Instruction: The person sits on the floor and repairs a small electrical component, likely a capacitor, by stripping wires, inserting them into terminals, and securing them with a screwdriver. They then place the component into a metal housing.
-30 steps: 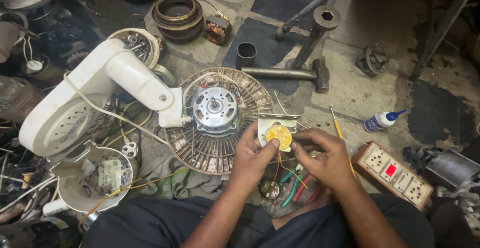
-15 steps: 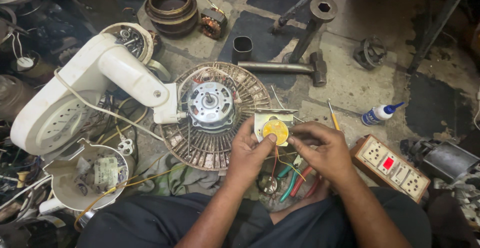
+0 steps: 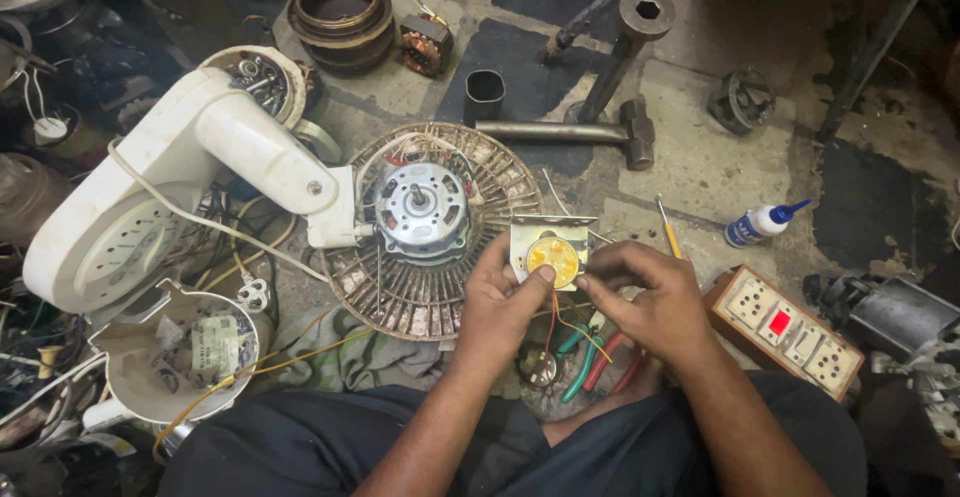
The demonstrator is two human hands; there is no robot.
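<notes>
My left hand (image 3: 505, 302) and my right hand (image 3: 645, 297) together hold a small square metal part with a round yellow face (image 3: 550, 252); thin red and yellow wires hang from it. Just left of it lies a dismantled white table fan (image 3: 190, 177) on its side, its bare motor (image 3: 420, 207) sitting in the round wire guard (image 3: 400, 292). Pliers with green and red handles (image 3: 590, 362) lie under my hands, by my lap.
A wooden socket board with a red switch (image 3: 785, 327) sits to the right. A small white glue bottle with a blue tip (image 3: 760, 222), a yellow-handled screwdriver (image 3: 668, 229), a hammer (image 3: 570, 135), a black cup (image 3: 485, 95) and copper-wound coils (image 3: 345, 12) lie around. Wires and a white fan base cover (image 3: 185, 352) clutter the left.
The view has shifted slightly. Both hands keep holding the yellow-faced part, with only small finger movement on it.
</notes>
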